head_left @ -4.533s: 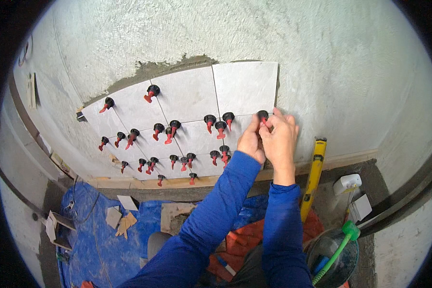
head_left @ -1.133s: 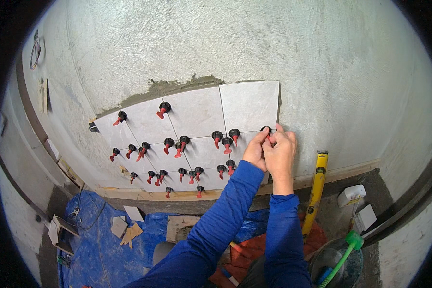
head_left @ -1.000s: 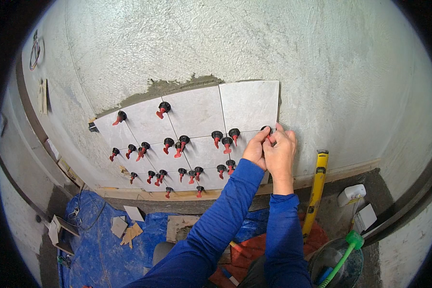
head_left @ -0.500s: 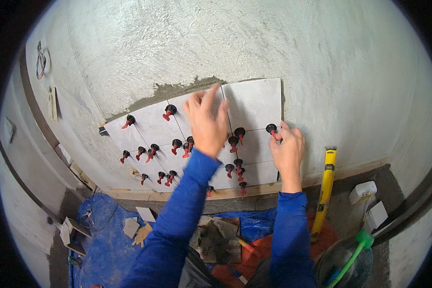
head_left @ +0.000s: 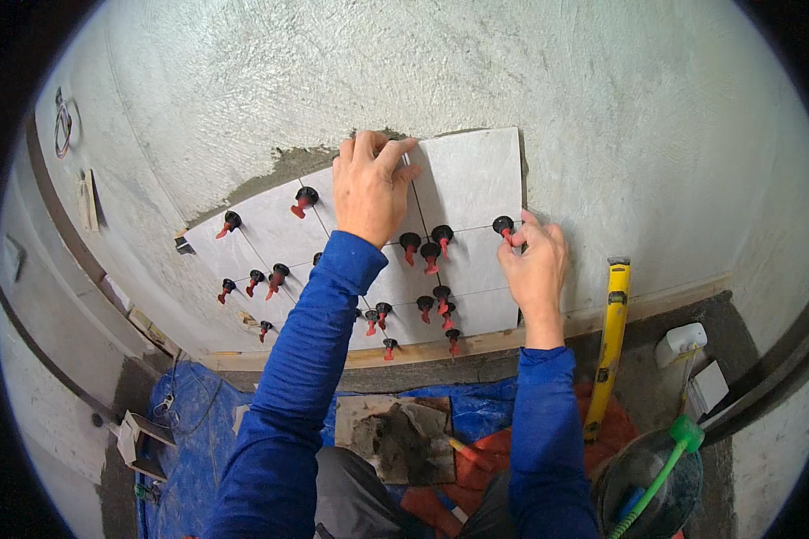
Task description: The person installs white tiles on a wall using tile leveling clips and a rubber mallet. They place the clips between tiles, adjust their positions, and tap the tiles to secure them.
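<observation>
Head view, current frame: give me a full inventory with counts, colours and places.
Wall: one, off-white, upper view
Tiles: several, pale grey, on wall, partly hidden
Clips: about twenty, black and red, along tile joints
Batten: one, tan, under tiles
Level: one, yellow, right
Wires: one coil, dark, upper left
Blue sheet: one, blue, floor left
Red sheet: one, red, floor centre-right
Board: one, tan, floor centre
Mortar: uncounted, grey, on board and by tiles
Bucket: one, dark, lower right
Green tool: one, green, across bucket
White box: one, white, floor right
Legs: two, grey trousers, bottom centre
Sleeves: two, blue, lower half
Left hand: one, bare, at upper joint; grip unclear
Right hand: one, bare, pinching rightmost clip
</observation>
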`<state>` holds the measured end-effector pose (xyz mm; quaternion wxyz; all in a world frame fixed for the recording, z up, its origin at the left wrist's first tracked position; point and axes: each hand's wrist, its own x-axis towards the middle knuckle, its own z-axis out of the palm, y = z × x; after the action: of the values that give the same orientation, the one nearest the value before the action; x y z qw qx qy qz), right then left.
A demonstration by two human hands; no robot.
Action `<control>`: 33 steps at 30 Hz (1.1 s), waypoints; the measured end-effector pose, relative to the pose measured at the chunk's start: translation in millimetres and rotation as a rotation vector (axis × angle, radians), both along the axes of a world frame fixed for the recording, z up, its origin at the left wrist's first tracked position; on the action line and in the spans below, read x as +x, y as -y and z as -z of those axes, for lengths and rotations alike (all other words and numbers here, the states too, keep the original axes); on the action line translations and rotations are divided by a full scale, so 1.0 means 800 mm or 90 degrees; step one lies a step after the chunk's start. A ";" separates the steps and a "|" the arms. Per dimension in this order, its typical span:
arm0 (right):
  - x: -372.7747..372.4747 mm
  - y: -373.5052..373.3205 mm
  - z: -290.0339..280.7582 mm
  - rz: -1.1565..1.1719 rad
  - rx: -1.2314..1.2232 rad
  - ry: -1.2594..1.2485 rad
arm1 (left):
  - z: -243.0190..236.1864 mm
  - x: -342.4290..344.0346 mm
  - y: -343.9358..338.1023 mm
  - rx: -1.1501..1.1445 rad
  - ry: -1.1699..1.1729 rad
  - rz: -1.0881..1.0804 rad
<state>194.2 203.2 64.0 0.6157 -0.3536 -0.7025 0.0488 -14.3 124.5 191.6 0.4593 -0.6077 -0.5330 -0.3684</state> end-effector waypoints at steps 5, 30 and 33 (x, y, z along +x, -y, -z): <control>-0.002 -0.003 0.003 -0.011 0.006 -0.038 | -0.002 0.006 0.005 -0.025 0.005 -0.031; -0.003 -0.004 0.013 -0.131 -0.092 -0.139 | -0.004 0.008 0.008 -0.060 0.024 -0.038; 0.002 -0.003 0.010 -0.143 -0.115 -0.126 | -0.008 0.014 0.010 -0.044 0.013 -0.048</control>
<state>195.8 205.8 56.0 0.6381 -0.3202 -0.6664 0.2151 -3.3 116.8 197.8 0.4462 -0.5989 -0.5727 -0.3381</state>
